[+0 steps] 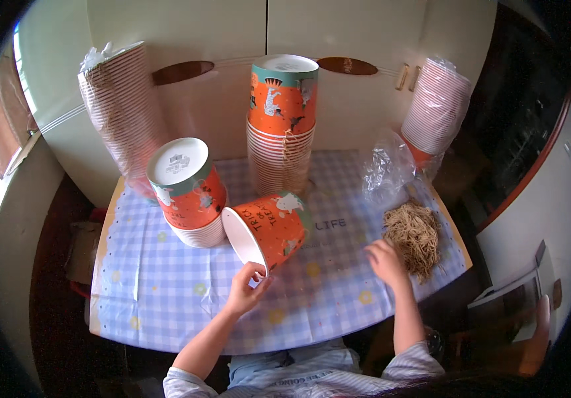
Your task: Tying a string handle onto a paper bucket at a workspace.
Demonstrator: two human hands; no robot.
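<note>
An orange paper bucket with a green base band and printed animal figures lies tilted on the table, its white open mouth turned to the left. My left hand pinches the near edge of its rim. On the right, my right hand is beside a heap of tan cords, with its fingers apart and nothing visible in them. Next to the tilted bucket, a short stack of upside-down orange buckets shows a white base on top.
A taller bucket stack, with cord hanging down its side, stands at the back middle. Plastic-wrapped bucket stacks lean at the back left and back right. Crumpled clear plastic lies near the cords. A blue checked cloth covers the table.
</note>
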